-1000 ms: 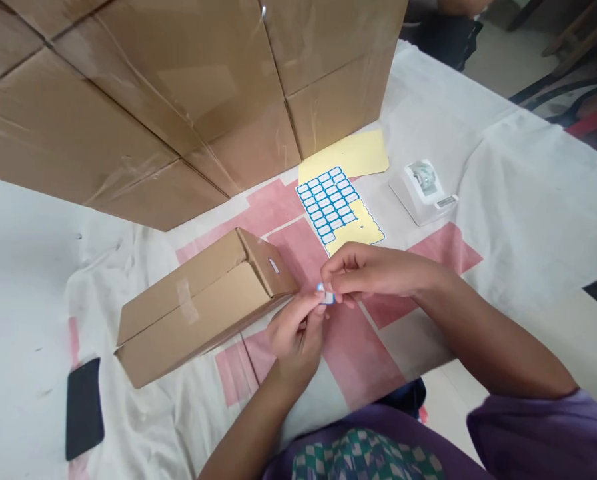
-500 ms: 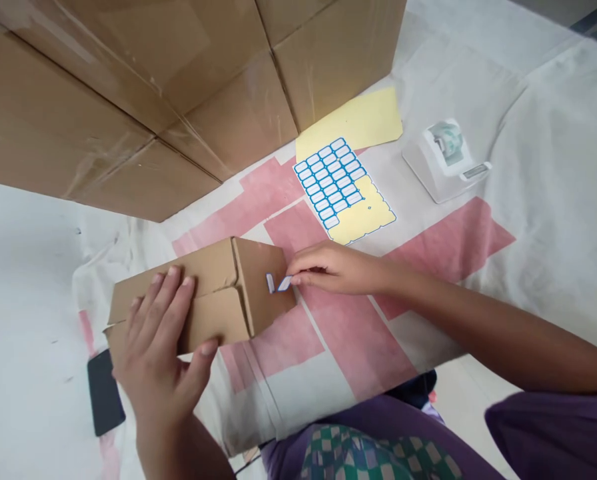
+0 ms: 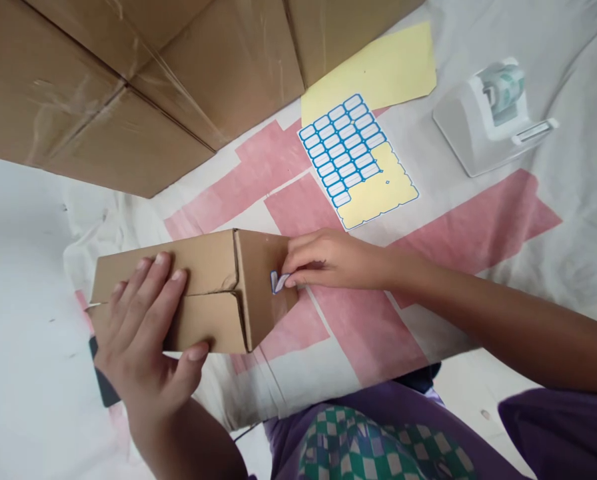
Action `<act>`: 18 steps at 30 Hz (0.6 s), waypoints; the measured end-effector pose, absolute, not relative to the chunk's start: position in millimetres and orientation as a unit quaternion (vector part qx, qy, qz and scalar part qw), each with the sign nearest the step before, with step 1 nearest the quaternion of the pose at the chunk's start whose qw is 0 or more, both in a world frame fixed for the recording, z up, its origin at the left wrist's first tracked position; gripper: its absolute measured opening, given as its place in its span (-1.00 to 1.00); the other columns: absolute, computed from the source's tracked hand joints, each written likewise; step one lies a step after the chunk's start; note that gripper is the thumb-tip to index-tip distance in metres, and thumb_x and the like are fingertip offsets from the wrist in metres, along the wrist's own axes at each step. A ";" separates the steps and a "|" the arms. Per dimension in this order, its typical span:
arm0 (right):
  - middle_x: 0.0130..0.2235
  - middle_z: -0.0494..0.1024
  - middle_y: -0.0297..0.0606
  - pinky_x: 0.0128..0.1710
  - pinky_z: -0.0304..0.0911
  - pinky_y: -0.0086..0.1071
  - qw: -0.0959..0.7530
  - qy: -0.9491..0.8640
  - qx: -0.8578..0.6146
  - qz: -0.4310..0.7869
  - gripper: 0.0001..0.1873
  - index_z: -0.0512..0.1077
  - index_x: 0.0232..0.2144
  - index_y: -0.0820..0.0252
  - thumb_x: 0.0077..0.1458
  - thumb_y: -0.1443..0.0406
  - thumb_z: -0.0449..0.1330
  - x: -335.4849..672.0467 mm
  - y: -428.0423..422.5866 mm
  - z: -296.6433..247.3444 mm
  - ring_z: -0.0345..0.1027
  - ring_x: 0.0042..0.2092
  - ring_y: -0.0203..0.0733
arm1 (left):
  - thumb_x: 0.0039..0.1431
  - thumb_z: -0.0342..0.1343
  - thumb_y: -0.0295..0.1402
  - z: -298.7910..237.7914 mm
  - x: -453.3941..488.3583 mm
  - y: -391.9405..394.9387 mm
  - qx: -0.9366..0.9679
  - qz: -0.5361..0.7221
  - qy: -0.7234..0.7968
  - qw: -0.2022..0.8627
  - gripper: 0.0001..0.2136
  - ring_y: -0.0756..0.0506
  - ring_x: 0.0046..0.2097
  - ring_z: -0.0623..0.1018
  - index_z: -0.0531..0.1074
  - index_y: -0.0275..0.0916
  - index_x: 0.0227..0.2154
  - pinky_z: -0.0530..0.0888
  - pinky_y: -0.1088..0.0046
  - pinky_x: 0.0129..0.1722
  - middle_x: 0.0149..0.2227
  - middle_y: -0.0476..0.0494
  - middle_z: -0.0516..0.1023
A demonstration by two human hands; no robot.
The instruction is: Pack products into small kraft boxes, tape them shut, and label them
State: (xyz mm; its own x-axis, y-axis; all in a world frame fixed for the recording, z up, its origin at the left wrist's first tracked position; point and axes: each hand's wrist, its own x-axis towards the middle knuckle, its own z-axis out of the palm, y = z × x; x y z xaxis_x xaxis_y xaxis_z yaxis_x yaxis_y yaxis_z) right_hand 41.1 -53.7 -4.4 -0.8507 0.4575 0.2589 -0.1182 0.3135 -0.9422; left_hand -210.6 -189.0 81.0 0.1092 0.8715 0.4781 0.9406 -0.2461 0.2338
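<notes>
One small box (image 3: 206,293), one sticker (image 3: 279,281)

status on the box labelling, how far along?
Done: the lower part of the sticker sheet is bare. In hand: the left hand grips the box; the right hand pinches a sticker against its end face, one edge lifted. Left: sticker not yet pressed flat; many stickers remain on the sheet.

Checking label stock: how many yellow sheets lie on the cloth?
2: the label sheet beyond the right hand, and a bare sheet behind it, against the big cartons; others may be hidden underneath.
</notes>
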 end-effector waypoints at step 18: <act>-0.40 0.45 -0.36 -0.32 0.07 -0.39 0.277 -0.753 -0.130 0.583 -0.74 0.48 -0.42 0.21 0.31 0.21 0.26 29.5 -62.8 -6.8 0.28 -0.37 -0.32 | 0.17 0.09 0.04 78.0 -209.9 -187.5 -0.741 -0.294 -0.599 0.074 -0.42 -0.42 0.29 0.48 0.51 -0.03 0.21 0.30 -0.06 0.32 0.26 -0.09 0.51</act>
State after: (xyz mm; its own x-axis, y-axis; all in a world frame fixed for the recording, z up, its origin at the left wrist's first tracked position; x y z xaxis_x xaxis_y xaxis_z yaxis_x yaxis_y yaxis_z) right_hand 29.5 -62.8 -6.8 -0.8124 0.5193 0.2653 -0.1271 0.2864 -0.9497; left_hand -209.9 -187.5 78.0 0.1085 0.8444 0.5246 0.9317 -0.2704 0.2426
